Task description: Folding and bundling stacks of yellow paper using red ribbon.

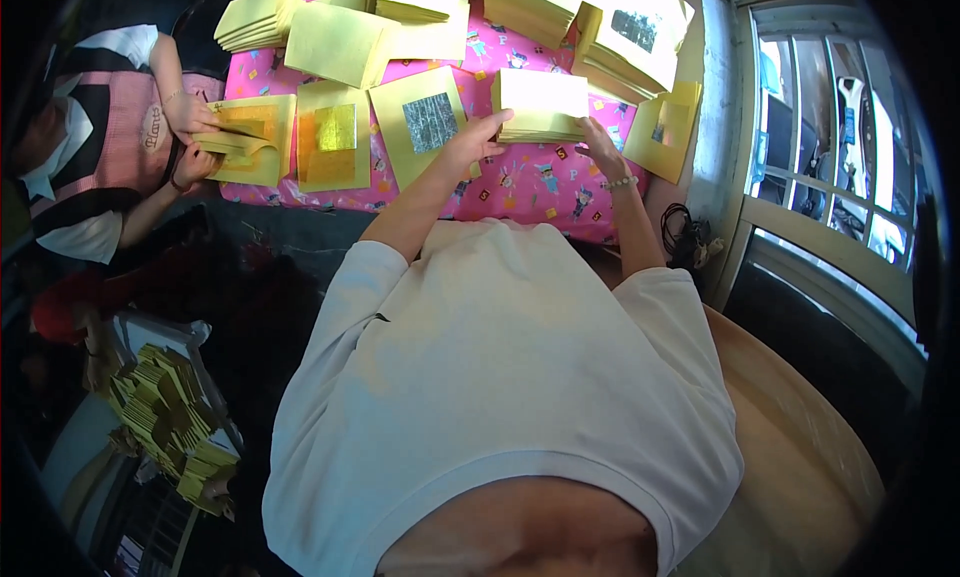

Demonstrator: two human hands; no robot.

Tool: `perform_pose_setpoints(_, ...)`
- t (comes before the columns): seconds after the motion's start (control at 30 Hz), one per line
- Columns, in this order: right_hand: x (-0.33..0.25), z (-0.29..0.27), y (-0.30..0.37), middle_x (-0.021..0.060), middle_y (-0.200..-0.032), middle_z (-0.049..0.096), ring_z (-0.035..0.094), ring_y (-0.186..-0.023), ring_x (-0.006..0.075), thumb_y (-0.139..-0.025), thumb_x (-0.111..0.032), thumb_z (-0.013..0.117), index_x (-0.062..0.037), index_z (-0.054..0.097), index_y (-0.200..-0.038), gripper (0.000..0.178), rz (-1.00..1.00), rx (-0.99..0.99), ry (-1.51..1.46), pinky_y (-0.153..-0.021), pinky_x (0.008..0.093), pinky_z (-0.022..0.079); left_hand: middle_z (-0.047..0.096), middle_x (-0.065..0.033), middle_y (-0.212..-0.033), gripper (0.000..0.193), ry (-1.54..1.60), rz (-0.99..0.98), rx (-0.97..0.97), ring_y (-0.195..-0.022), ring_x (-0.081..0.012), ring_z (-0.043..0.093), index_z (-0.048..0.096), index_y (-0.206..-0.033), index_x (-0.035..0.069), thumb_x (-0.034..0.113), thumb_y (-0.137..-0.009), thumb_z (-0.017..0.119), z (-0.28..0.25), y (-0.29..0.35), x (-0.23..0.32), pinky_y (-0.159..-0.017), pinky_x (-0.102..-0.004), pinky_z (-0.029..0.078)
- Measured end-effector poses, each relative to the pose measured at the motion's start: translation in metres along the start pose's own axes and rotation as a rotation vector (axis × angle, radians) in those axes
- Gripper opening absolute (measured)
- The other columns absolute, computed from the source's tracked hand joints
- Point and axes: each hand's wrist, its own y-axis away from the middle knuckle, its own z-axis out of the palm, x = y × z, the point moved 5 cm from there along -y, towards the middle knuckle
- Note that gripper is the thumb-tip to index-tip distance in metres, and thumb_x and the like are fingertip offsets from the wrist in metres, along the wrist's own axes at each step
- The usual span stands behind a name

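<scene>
Pink cartoon cloth (545,189) covers the bench (340,199), set beside a barred window (845,127) bright with daylight, and look how yellow paper crowds it! Front and centre sits the stack (542,97), squared up near the bench's near side, a hand at each end. Left hand (480,145) on the left end: fingers and thumb parted, fingertips up against the corner. Right hand (603,149) opposite, fingertips at the right end, bead bracelet (622,182) on the wrist; how firmly it grips, I can't tell.

Just left of the stack, a sheet with a silver panel (430,117) lies tilted, close by the left forearm. Next along, a sheet with a gold panel (335,132) on an orange patch. Further left, a co-worker (125,127) in a pink apron has both hands on an orange-patched sheet (250,162), its paper curling up.

Back row now: thick piles, one topped by a silver panel (648,27), just behind the stack to the right. Below that pile, one more panelled sheet (665,137) at the bench's right edge. Cables (685,235) bunch by the wall, and down at lower left, yellow bundles (165,402) fill a white tray.
</scene>
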Motion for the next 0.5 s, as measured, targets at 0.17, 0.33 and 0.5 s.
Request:
perform_pose_setpoints(0.17, 0.002, -0.008, -0.002, 0.0123, -0.126, 0.049, 0.046, -0.114, 0.0232, -0.088, -0.048, 0.039, -0.0029, 0.047, -0.125, 0.059, -0.001, -0.021, -0.032, -0.085, 0.0366, 0.042, 0.047, -0.0128, -0.128, 0.079, -0.1, 0.011, 0.141, -0.11, -0.0319, 0.052, 0.04, -0.132, 0.006, 0.05, -0.074, 0.069, 0.007, 0.032, 0.013, -0.092, -0.0418, 0.044)
perform_pose_setpoints(0.33, -0.016, -0.005, 0.005, 0.0111, -0.129, 0.048, 0.044, -0.118, 0.0223, -0.088, -0.05, 0.039, -0.0059, 0.046, -0.129, 0.06, 0.011, -0.016, -0.01, -0.089, 0.0346, 0.039, 0.06, -0.0065, -0.092, 0.05, -0.182, 0.54, 0.397, -0.082, -0.0147, 0.056, 0.053, -0.113, 0.0, 0.033, -0.078, 0.067, -0.034, 0.06, 0.009, -0.069, -0.0273, 0.045)
perform_pose_setpoints(0.5, -0.023, -0.03, -0.003, 0.019, -0.122, 0.052, 0.049, -0.112, 0.0301, -0.084, -0.042, 0.058, 0.0029, 0.045, -0.125, 0.062, -0.359, 0.212, 0.092, -0.094, 0.037, 0.038, 0.062, -0.0054, -0.085, 0.035, -0.27, 0.7, 0.476, -0.075, -0.0127, 0.059, 0.058, -0.108, 0.004, 0.021, -0.078, 0.066, -0.085, 0.08, -0.029, -0.067, -0.0239, 0.047)
